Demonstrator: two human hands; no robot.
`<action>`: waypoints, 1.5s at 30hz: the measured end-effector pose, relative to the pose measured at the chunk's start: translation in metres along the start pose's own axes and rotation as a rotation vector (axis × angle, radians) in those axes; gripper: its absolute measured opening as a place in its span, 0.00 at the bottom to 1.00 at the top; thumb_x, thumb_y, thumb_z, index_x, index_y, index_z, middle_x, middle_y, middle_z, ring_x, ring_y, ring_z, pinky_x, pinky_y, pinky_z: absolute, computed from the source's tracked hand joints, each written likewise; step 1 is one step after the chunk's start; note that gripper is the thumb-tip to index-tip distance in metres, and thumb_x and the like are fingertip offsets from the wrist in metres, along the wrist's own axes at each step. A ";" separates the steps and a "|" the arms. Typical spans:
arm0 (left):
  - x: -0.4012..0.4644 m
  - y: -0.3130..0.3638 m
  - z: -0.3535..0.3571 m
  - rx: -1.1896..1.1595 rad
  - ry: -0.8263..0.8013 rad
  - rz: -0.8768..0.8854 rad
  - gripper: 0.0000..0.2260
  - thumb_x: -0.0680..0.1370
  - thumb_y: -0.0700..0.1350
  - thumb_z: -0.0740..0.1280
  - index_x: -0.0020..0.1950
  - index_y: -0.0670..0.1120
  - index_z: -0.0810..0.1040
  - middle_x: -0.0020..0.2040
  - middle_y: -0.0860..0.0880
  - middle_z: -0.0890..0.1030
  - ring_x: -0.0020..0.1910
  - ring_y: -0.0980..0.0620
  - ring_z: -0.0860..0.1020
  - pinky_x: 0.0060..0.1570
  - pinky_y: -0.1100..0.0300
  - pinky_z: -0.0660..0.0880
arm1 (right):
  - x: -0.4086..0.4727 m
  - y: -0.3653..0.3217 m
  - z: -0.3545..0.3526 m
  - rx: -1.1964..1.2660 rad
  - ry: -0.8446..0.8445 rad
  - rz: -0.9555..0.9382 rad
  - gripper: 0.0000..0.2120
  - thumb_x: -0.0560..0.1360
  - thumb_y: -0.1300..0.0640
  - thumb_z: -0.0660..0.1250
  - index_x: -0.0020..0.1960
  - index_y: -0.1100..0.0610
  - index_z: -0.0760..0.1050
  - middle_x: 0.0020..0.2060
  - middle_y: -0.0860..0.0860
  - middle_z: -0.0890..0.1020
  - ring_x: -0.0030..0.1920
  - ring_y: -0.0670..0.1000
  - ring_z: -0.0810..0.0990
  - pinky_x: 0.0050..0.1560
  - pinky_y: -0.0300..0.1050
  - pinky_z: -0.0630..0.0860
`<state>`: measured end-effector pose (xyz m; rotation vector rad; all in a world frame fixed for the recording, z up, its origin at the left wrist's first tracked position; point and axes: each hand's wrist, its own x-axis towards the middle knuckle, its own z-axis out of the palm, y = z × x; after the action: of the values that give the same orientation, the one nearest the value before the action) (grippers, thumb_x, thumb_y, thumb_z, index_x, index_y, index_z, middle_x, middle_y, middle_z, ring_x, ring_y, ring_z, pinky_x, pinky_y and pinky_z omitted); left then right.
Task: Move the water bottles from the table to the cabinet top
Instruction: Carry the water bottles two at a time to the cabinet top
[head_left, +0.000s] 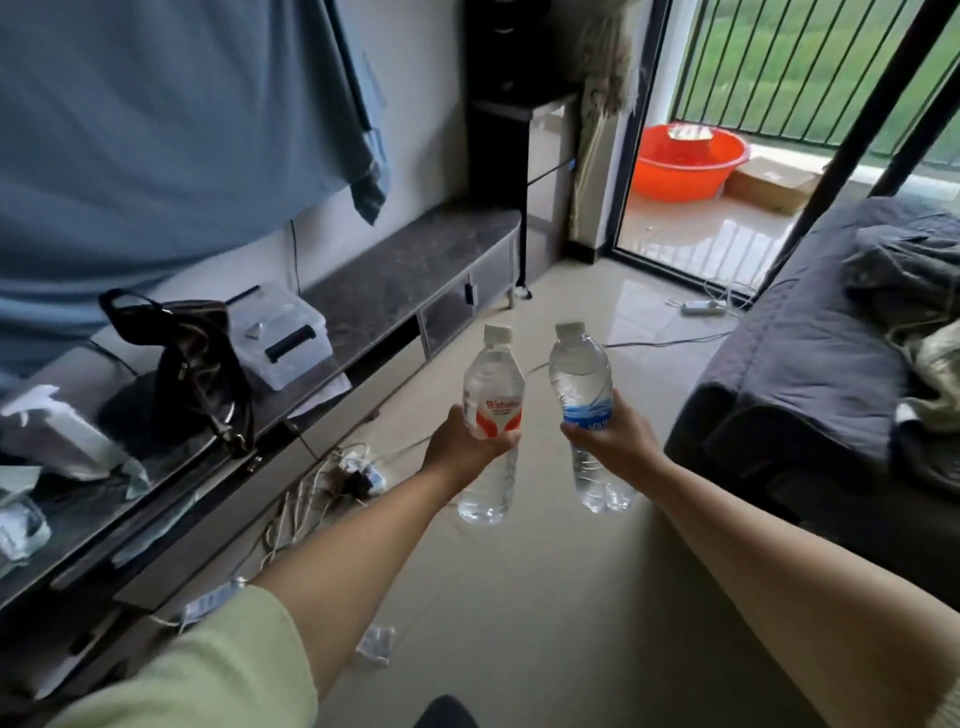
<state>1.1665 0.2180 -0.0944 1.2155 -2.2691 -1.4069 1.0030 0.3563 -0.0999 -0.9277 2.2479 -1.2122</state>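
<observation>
With both arms stretched forward over the pale tiled floor (545, 597), each hand carries one water bottle near the middle of the frame. The left hand (460, 447) wraps its fingers round the waist of the red-labelled water bottle (491, 410), just below the label, holding it upright with its white cap on top. The right hand (610, 436) grips the blue-labelled water bottle (584, 395) at the label, and that bottle leans slightly toward the upper left. The two bottles stand just beside each other, caps close but not touching. At the left of the frame runs the dark marble-topped cabinet (415, 270), well apart from the bottles, bearing a dark handbag (192, 364) and a clear plastic storage box (283, 332). A grey sofa (810, 364) fills the right side.
</observation>
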 end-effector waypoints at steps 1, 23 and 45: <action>0.011 0.004 0.002 -0.002 -0.001 -0.009 0.22 0.69 0.56 0.74 0.60 0.51 0.76 0.54 0.50 0.82 0.51 0.49 0.80 0.51 0.58 0.74 | 0.009 0.004 -0.005 0.010 0.004 0.003 0.21 0.68 0.52 0.75 0.57 0.50 0.71 0.46 0.49 0.80 0.45 0.50 0.79 0.46 0.43 0.77; 0.415 0.108 0.009 0.072 -0.115 0.001 0.25 0.64 0.60 0.73 0.57 0.50 0.78 0.52 0.50 0.83 0.51 0.48 0.81 0.56 0.48 0.78 | 0.385 0.018 -0.054 0.027 0.026 0.105 0.25 0.67 0.52 0.76 0.60 0.53 0.70 0.47 0.49 0.80 0.44 0.45 0.78 0.38 0.34 0.73; 0.786 0.192 0.041 -0.168 0.115 -0.204 0.12 0.66 0.53 0.77 0.44 0.55 0.79 0.40 0.58 0.82 0.43 0.57 0.82 0.40 0.63 0.77 | 0.838 0.029 -0.112 -0.075 -0.191 0.005 0.23 0.68 0.58 0.76 0.58 0.56 0.71 0.45 0.50 0.78 0.39 0.40 0.74 0.30 0.26 0.68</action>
<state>0.5392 -0.2923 -0.1416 1.4636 -1.9540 -1.5182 0.3455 -0.1752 -0.1069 -1.0198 2.1544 -0.9986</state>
